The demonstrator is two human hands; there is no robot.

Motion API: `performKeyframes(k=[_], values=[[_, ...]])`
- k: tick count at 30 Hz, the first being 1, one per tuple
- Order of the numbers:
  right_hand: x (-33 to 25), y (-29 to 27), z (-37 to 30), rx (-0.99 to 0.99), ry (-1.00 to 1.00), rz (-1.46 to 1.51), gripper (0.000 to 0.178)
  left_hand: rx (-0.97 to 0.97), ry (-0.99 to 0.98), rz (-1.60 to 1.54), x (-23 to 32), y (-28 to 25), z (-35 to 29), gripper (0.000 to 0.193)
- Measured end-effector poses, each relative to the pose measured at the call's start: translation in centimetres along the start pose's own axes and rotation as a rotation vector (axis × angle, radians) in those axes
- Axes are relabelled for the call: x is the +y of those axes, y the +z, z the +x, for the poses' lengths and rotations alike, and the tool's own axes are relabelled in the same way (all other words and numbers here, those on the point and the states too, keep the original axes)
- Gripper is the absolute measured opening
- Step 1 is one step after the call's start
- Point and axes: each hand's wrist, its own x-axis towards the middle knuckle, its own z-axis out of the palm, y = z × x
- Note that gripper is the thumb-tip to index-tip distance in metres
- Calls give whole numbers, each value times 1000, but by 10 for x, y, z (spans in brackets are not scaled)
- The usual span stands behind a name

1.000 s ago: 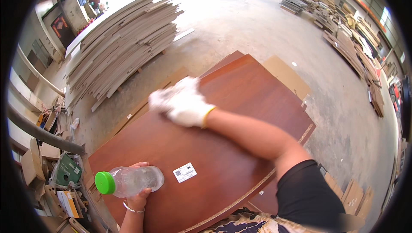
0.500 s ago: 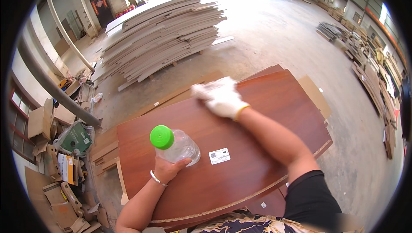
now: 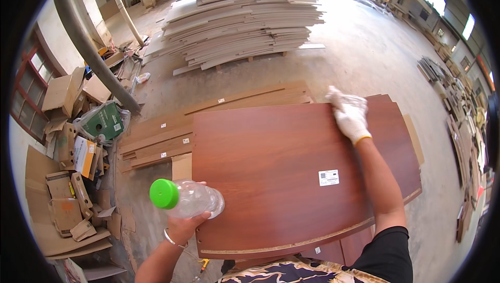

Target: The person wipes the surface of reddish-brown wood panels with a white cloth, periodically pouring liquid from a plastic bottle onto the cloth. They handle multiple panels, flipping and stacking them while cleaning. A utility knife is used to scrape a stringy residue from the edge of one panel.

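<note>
My left hand (image 3: pixel 188 227) is wrapped round a clear plastic bottle (image 3: pixel 197 199) with a bright green screw cap (image 3: pixel 164 194). The bottle leans with its cap to the left, over the left edge of a reddish-brown wood-grain board (image 3: pixel 260 163). A white glove with a yellow cuff covers my right hand (image 3: pixel 351 116), which reaches across to the board's far edge. Its thumb side stands apart and its fingertips pass over that edge, hard to make out. A white paper label (image 3: pixel 328 177) is stuck to the board, left of my right forearm.
More brown panels (image 3: pixel 156 140) lie low beyond the board's left side. Cardboard scraps (image 3: pixel 67 194) and a green box (image 3: pixel 101 121) in plastic are heaped at left. A tall stack of pale boards (image 3: pixel 245 28) stands ahead. Timber piles (image 3: pixel 463 142) line the right.
My view has shifted leftward. The bottle in my left hand has gone from above the board to its left edge. My gloved right hand has slid rightward along the far edge.
</note>
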Motion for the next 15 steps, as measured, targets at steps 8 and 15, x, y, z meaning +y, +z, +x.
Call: performKeyframes(k=[8, 15], values=[[-244, 71, 45, -140, -525, 252, 43, -40, 107, -36, -17, -6, -1, 84], [-5, 0, 10, -94, 172, -168, 36, -42, 188, -143, -48, 14, 7, 64]])
